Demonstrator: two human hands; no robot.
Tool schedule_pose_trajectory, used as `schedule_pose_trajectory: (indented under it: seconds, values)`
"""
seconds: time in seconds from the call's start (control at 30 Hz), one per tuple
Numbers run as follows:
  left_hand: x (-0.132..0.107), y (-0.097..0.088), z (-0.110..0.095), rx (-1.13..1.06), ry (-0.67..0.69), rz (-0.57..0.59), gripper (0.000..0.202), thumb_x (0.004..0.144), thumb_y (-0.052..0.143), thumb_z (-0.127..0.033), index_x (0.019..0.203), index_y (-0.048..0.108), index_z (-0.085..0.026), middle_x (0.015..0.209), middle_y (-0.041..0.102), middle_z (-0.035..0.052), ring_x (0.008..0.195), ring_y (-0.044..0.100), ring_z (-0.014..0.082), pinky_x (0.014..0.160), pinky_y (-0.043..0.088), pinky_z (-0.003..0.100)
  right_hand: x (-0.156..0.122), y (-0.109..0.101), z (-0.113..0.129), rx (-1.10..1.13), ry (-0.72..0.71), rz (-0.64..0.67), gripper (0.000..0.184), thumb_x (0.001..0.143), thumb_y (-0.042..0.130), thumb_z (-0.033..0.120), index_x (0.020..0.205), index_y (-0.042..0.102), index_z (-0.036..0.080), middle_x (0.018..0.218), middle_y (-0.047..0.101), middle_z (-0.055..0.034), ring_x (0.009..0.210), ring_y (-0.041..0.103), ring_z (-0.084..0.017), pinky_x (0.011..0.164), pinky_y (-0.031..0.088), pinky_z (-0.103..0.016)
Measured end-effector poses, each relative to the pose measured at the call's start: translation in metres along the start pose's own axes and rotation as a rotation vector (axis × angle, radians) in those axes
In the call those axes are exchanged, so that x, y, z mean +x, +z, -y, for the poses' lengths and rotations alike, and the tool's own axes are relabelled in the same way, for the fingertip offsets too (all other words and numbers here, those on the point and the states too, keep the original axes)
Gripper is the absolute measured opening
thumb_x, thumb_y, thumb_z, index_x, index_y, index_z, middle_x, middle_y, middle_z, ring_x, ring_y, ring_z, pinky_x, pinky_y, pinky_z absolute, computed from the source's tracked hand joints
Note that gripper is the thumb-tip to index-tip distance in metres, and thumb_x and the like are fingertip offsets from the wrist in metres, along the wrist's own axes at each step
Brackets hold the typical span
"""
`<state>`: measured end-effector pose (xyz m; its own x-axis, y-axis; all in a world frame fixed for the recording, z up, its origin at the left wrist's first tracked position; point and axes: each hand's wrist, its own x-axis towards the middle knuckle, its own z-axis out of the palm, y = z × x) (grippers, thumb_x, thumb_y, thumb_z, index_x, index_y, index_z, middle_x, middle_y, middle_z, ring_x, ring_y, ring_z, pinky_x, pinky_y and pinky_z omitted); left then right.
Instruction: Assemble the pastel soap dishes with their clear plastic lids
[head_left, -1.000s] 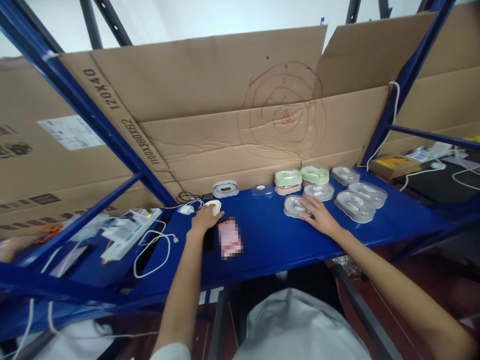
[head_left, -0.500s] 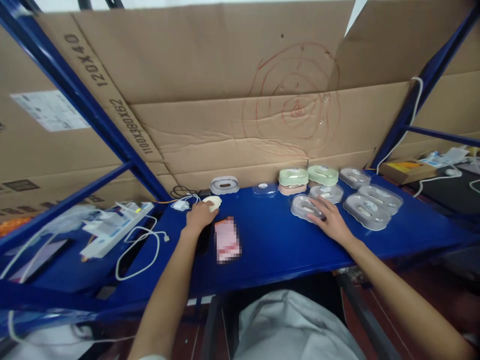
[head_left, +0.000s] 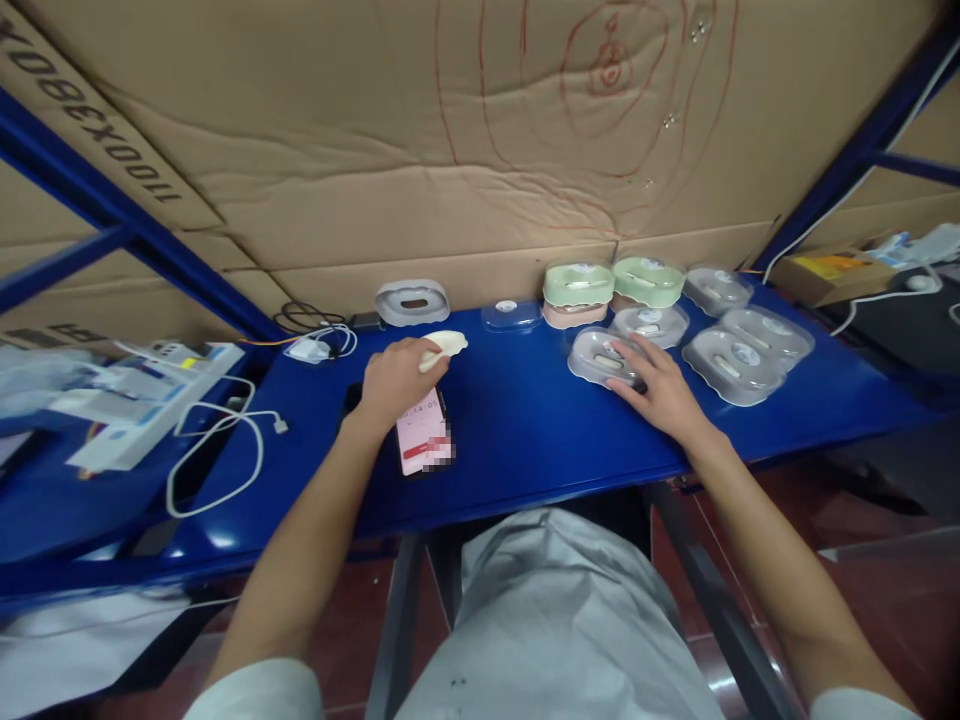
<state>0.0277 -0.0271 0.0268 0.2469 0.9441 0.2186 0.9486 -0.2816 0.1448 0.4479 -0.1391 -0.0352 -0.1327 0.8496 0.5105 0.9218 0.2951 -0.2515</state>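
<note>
My left hand is closed on a cream oval piece, pinched between thumb and fingers and jutting out to the right above the blue table. Just below that hand lies a phone with a pink screen, its upper part partly covered. My right hand rests with spread fingers on the right end of a grey oval case with a clear lid. Behind that case is another grey lidded case. Two green lidded cases sit farther back, stacked on pinkish ones.
A grey oval base with a slot and a clear lid lie along the cardboard wall. More grey cases stand at the right. A power strip and white cable are left.
The view has tipped downward. My left hand has shifted right with the cream piece, toward the phone. My right hand stays on the same grey case.
</note>
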Motion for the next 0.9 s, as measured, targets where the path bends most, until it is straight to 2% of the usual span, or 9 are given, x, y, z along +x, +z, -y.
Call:
schedule_pose_trajectory:
  seconds: [0.1, 0.2, 0.33, 0.43, 0.57, 0.67, 0.73, 0.8, 0.9]
  values:
    - [-0.002, 0.002, -0.007, -0.022, 0.053, -0.032, 0.033, 0.101, 0.058, -0.045, 0.122, 0.073, -0.024, 0.132, 0.075, 0.0087, 0.124, 0.068, 0.0337, 0.105, 0.051, 0.046, -0.003, 0.0, -0.001, -0.069, 0.02, 0.004, 0.063, 0.106, 0.055, 0.058, 0.16, 0.051, 0.025, 0.167, 0.046, -0.017, 0.154, 0.042, -0.039, 0.122, 0.04, -0.06]
    - [-0.003, 0.005, -0.011, -0.041, 0.114, -0.037, 0.029, 0.101, 0.059, -0.042, 0.119, 0.074, -0.024, 0.129, 0.076, 0.0078, 0.123, 0.069, 0.033, 0.105, 0.05, 0.046, -0.003, -0.003, 0.006, -0.174, 0.027, -0.031, 0.062, 0.106, 0.054, 0.054, 0.161, 0.049, 0.024, 0.17, 0.039, -0.0196, 0.158, 0.035, -0.043, 0.122, 0.035, -0.067]
    - [-0.004, 0.011, -0.016, -0.067, 0.187, -0.013, 0.026, 0.101, 0.061, -0.042, 0.115, 0.075, -0.026, 0.129, 0.077, 0.0058, 0.122, 0.069, 0.031, 0.106, 0.051, 0.045, 0.014, 0.004, 0.042, -0.173, -0.169, 0.028, 0.061, 0.109, 0.051, 0.041, 0.166, 0.038, 0.025, 0.175, 0.031, -0.017, 0.162, 0.028, -0.039, 0.127, 0.025, -0.067]
    - [-0.005, 0.015, -0.016, -0.082, 0.216, 0.007, 0.026, 0.101, 0.062, -0.043, 0.116, 0.075, -0.027, 0.132, 0.076, 0.0055, 0.124, 0.069, 0.0303, 0.106, 0.051, 0.044, 0.048, 0.033, 0.082, -0.033, -0.357, 0.187, 0.063, 0.108, 0.051, 0.036, 0.168, 0.036, 0.024, 0.175, 0.032, -0.0148, 0.162, 0.031, -0.035, 0.13, 0.027, -0.062]
    - [-0.003, 0.015, -0.007, -0.091, 0.207, 0.012, 0.028, 0.101, 0.061, -0.042, 0.119, 0.075, -0.027, 0.133, 0.075, 0.0076, 0.125, 0.067, 0.0321, 0.107, 0.051, 0.047, 0.108, 0.093, 0.119, 0.04, -0.332, 0.233, 0.059, 0.105, 0.054, 0.031, 0.161, 0.045, 0.014, 0.172, 0.036, -0.0198, 0.16, 0.034, -0.036, 0.13, 0.03, -0.058]
    - [0.001, 0.016, 0.003, -0.111, 0.231, 0.032, 0.028, 0.101, 0.061, -0.041, 0.12, 0.074, -0.026, 0.136, 0.073, 0.0087, 0.127, 0.067, 0.0318, 0.111, 0.049, 0.048, 0.139, 0.125, 0.122, 0.06, -0.225, 0.191, 0.065, 0.107, 0.051, 0.035, 0.165, 0.036, 0.008, 0.171, 0.034, -0.0268, 0.161, 0.032, -0.041, 0.128, 0.029, -0.065]
    - [0.004, 0.019, 0.007, -0.141, 0.278, 0.057, 0.027, 0.1, 0.062, -0.039, 0.121, 0.074, -0.027, 0.139, 0.072, 0.0077, 0.132, 0.065, 0.0305, 0.115, 0.046, 0.049, 0.146, 0.133, 0.117, 0.081, -0.185, 0.172, 0.065, 0.109, 0.046, 0.037, 0.166, 0.033, 0.009, 0.17, 0.035, -0.0279, 0.161, 0.031, -0.042, 0.126, 0.029, -0.07]
    - [0.003, 0.024, 0.007, -0.18, 0.338, 0.083, 0.026, 0.099, 0.064, -0.036, 0.122, 0.074, -0.027, 0.142, 0.071, 0.0067, 0.136, 0.062, 0.0292, 0.119, 0.044, 0.05, 0.141, 0.131, 0.11, 0.107, -0.196, 0.163, 0.06, 0.112, 0.038, 0.035, 0.166, 0.034, 0.009, 0.171, 0.035, -0.0278, 0.161, 0.03, -0.041, 0.126, 0.029, -0.071]
    - [-0.003, 0.029, -0.001, -0.249, 0.452, 0.12, 0.028, 0.1, 0.066, -0.036, 0.124, 0.073, -0.023, 0.141, 0.072, 0.0077, 0.135, 0.064, 0.0274, 0.118, 0.046, 0.05, 0.119, 0.114, 0.104, 0.155, -0.317, 0.178, 0.053, 0.113, 0.034, 0.032, 0.162, 0.043, 0.013, 0.171, 0.037, -0.0223, 0.162, 0.03, -0.034, 0.128, 0.029, -0.063]
